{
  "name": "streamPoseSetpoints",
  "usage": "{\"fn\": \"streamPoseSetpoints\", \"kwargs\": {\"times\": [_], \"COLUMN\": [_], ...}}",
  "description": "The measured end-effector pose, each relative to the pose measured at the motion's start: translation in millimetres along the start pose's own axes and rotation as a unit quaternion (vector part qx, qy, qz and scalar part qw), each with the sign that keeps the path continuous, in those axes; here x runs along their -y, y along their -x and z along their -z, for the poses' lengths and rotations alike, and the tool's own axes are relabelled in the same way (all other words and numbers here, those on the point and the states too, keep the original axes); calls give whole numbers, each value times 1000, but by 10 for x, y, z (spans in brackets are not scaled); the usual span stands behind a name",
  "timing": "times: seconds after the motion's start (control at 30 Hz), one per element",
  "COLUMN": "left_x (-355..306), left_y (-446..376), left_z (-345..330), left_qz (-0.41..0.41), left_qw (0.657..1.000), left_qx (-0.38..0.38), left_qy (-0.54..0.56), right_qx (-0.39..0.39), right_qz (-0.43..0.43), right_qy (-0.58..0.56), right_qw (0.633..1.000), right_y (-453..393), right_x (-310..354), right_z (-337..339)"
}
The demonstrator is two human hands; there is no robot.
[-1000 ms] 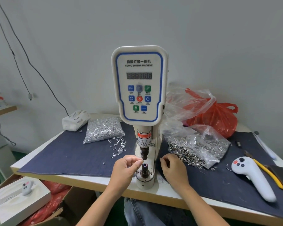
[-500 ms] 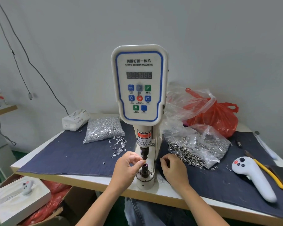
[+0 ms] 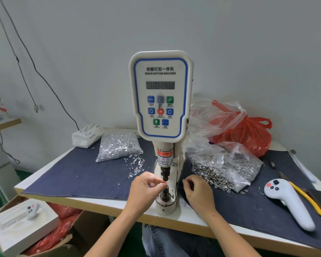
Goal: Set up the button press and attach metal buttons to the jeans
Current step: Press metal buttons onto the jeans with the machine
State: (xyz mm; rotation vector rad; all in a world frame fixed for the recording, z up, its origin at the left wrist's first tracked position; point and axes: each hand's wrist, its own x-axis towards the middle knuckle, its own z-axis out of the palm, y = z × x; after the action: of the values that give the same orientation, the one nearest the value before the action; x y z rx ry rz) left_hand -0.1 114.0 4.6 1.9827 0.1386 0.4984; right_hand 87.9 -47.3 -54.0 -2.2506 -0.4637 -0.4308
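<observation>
A white servo button machine (image 3: pixel 160 93) stands at the table's front edge, its dark upper punch (image 3: pixel 165 172) above the lower die post (image 3: pixel 165 194). My left hand (image 3: pixel 145 188) pinches a small part right at the top of the die post; the part itself is too small to make out. My right hand (image 3: pixel 197 191) rests curled on the dark cloth to the right of the machine base, next to the spilled metal buttons (image 3: pixel 209 175); whether it holds one is hidden. A clear bag of silver tacks (image 3: pixel 118 147) lies to the left.
A dark denim cloth (image 3: pixel 82 175) covers the table. A white handheld controller (image 3: pixel 289 203) and yellow-handled pliers (image 3: pixel 304 197) lie at the right. A red plastic bag (image 3: pixel 248 134) and a tissue pack (image 3: pixel 86 135) sit at the back. Boxes stand on the floor at lower left.
My left hand has moved slightly right and down, bringing its pinched fingertips from beside the punch onto the top of the die post. My right hand has stayed in place.
</observation>
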Motion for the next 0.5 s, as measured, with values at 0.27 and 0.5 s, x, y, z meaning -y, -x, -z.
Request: {"fn": "streamPoseSetpoints", "kwargs": {"times": [0.27, 0.5], "left_x": [-31, -34], "left_y": [-3, 12], "left_z": [1, 8], "left_qz": [8, 11], "left_qw": [1000, 1000], "left_qx": [-7, -7], "left_qy": [2, 15], "right_qx": [-3, -7], "right_qz": [5, 8], "right_qy": [-1, -3], "right_qw": [1000, 1000], "right_y": [2, -1], "right_x": [-3, -14], "right_z": [-3, -9]}}
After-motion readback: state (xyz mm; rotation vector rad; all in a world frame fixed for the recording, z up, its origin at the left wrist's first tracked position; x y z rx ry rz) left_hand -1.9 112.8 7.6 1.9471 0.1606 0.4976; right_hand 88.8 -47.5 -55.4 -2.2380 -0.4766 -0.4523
